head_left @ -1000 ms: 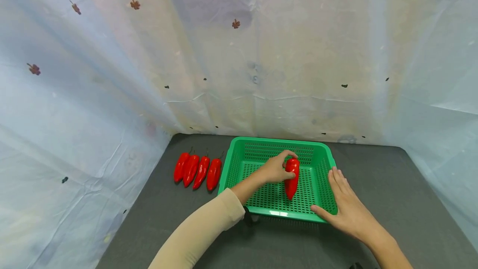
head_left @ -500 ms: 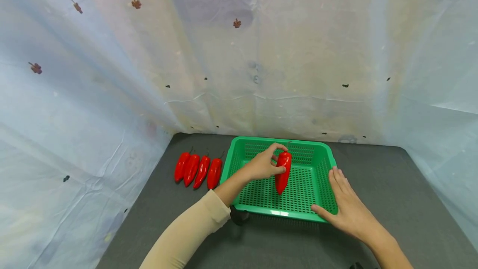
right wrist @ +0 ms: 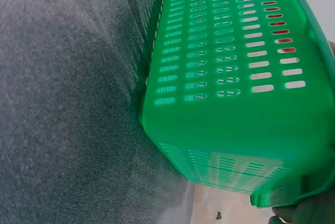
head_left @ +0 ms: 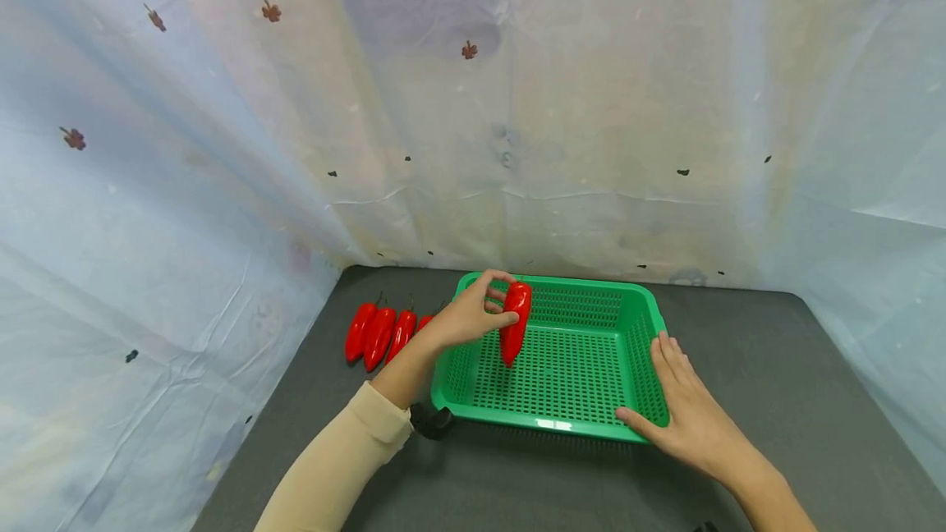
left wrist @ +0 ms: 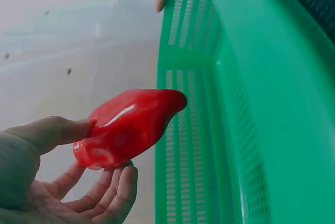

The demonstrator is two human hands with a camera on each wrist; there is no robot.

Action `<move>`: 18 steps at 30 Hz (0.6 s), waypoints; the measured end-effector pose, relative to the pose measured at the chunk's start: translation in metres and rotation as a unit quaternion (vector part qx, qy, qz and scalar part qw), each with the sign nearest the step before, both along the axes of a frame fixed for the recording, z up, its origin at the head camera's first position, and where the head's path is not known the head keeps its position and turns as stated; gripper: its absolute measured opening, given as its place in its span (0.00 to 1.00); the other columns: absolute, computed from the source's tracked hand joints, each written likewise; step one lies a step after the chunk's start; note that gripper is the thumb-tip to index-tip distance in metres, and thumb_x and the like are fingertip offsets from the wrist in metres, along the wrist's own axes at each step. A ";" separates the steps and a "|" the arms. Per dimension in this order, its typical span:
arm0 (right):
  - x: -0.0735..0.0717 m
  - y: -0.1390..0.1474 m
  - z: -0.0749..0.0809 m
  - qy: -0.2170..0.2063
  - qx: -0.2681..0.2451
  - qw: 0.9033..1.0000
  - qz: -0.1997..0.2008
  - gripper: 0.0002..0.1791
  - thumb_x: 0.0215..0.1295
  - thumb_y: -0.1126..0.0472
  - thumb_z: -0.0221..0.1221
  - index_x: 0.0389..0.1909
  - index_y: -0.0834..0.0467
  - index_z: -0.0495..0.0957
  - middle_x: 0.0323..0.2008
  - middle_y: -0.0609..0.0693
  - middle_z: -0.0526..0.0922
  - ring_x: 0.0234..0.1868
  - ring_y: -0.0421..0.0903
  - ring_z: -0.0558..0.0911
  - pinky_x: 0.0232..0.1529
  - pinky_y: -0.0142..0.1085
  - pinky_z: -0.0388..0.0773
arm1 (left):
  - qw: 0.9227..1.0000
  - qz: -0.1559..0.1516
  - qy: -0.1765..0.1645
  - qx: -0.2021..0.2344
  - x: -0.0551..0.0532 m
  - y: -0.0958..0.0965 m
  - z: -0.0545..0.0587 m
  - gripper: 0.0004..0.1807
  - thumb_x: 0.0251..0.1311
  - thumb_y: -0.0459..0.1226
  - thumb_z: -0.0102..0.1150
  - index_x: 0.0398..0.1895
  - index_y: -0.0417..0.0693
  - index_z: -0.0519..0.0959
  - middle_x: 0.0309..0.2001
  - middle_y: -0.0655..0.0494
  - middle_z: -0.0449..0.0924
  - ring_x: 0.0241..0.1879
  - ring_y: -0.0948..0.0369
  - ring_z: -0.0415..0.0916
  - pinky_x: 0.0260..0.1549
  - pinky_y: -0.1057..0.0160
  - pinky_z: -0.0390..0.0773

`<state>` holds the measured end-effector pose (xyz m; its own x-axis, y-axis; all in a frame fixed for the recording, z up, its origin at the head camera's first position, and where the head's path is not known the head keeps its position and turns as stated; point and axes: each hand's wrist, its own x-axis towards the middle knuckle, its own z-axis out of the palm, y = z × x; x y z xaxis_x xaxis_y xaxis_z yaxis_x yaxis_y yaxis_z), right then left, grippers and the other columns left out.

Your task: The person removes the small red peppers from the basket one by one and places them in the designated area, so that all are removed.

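My left hand [head_left: 473, 314] pinches a glossy red pepper [head_left: 516, 323] between thumb and fingers, over the left part of a green plastic basket [head_left: 554, 425]. In the left wrist view the pepper [left wrist: 131, 124] points its tapered end toward the perforated basket wall [left wrist: 180, 145]. My right hand [head_left: 695, 413] rests against the basket's right end, fingers straight along the rim and thumb spread toward the near corner. The right wrist view shows the outside of the basket [right wrist: 225, 124], with part of the hand [right wrist: 309, 211] at the lower right edge.
Several more red peppers [head_left: 378, 339] lie side by side left of the basket, one partly hidden behind the left forearm. Basket and peppers stand on a dark grey table [head_left: 776, 368]. Pale plastic sheeting [head_left: 554, 105] hangs behind and at both sides.
My left hand has carried the pepper leftward from the basket's right-middle to its left part, rising slightly in the view. My right hand and the basket have stayed in place.
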<state>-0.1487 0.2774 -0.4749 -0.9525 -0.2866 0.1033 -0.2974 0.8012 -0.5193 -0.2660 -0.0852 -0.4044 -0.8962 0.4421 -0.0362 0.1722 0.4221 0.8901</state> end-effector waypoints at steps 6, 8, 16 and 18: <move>0.001 -0.001 0.001 0.002 0.002 1.000 -0.002 0.66 0.71 0.33 0.65 0.87 0.61 0.32 0.87 0.63 0.31 0.86 0.66 0.36 0.80 0.68 0.41 | 1.000 0.030 0.005 0.003 -0.001 -0.030 0.005 0.33 0.74 0.42 0.69 0.77 0.58 0.65 0.69 0.46 0.74 0.64 0.48 0.77 0.54 0.44 0.83; 0.001 -0.001 0.000 0.003 0.003 1.000 -0.001 0.66 0.72 0.33 0.65 0.87 0.60 0.31 0.87 0.63 0.31 0.86 0.66 0.36 0.81 0.67 0.40 | 0.999 0.037 0.007 0.006 -0.001 -0.041 0.006 0.34 0.75 0.42 0.68 0.78 0.57 0.65 0.69 0.45 0.73 0.64 0.48 0.77 0.53 0.44 0.83; 0.003 -0.001 0.001 0.009 0.005 1.000 0.002 0.65 0.72 0.34 0.65 0.87 0.61 0.31 0.87 0.64 0.32 0.87 0.64 0.35 0.84 0.56 0.32 | 0.998 0.066 0.022 0.007 -0.002 -0.080 0.006 0.35 0.76 0.42 0.67 0.80 0.57 0.63 0.71 0.43 0.71 0.65 0.46 0.77 0.52 0.47 0.82; 0.002 -0.001 0.001 0.009 0.005 1.000 0.003 0.65 0.72 0.34 0.65 0.87 0.61 0.32 0.87 0.64 0.32 0.87 0.64 0.34 0.84 0.57 0.33 | 0.997 0.075 0.021 0.013 -0.002 -0.090 0.006 0.35 0.76 0.41 0.67 0.80 0.57 0.63 0.70 0.43 0.70 0.64 0.46 0.77 0.53 0.45 0.82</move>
<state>-0.1467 0.2764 -0.4737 -0.9490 -0.2928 0.1168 -0.3105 0.8044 -0.5066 -0.2683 -0.1747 -0.3984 -0.9531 0.3024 0.0130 0.1466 0.4236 0.8939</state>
